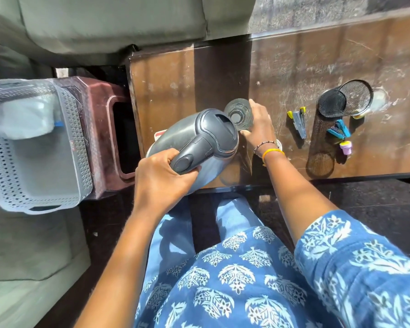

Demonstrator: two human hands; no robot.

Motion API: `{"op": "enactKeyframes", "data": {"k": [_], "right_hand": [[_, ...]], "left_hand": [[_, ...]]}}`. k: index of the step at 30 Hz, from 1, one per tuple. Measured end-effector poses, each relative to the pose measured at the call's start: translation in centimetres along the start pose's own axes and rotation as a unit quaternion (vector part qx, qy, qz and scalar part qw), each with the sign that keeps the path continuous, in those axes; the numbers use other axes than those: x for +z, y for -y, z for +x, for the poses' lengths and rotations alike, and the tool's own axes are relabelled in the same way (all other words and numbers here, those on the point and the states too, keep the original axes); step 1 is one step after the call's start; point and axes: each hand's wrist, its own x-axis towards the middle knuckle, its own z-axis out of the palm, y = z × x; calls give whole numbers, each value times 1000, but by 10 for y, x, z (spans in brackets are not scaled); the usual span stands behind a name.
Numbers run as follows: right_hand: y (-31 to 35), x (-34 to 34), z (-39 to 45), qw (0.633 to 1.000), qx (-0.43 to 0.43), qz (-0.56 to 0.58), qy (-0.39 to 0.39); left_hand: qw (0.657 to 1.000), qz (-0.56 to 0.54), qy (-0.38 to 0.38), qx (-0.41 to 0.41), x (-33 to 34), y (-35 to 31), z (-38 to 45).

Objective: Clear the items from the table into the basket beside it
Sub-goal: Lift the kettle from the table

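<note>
Kettle (194, 147) gripped by handle in left hand (161, 174), tilted; right hand (258, 125) fingers curl around glass (239, 114) beside kettle.

Left hand (161, 176) grips kettle (199, 143); right hand (258, 124) apparently holds glass (239, 113).

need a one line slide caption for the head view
Left hand grips the kettle by its handle, right hand holds the glass, basket waiting beside the table.

Basket (81, 147) on stool (104, 138), left of table (294, 62)
</note>
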Motion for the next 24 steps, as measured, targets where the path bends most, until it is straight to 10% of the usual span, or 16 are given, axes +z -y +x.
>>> {"op": "enactKeyframes", "data": {"k": [24], "right_hand": [[-2,-13,-9,999,24,-30,27]], "left_hand": [[999,-11,23,-28,10,-14,-1]]}}
